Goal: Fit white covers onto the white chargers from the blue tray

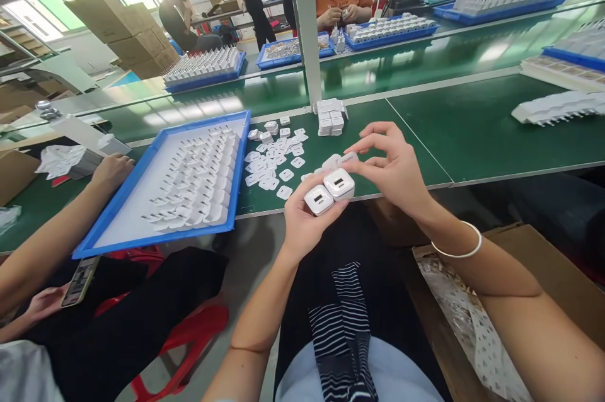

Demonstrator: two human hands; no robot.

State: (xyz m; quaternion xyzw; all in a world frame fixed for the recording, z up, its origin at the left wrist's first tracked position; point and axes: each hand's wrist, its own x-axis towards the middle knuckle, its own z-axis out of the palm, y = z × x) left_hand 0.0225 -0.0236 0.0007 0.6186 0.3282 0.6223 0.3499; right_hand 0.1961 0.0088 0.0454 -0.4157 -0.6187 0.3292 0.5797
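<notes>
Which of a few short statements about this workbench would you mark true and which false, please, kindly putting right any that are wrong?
1. The left hand holds two white blocks with port openings. True.
2. Loose white pieces lie scattered on the green tabletop. True.
3. The right hand lies flat on the green tabletop. False: it is raised, pinching a small white piece.
4. A white bangle circles the right forearm near the wrist. True.
5. The tray beside the loose white pieces has a red rim. False: its rim is blue.
</notes>
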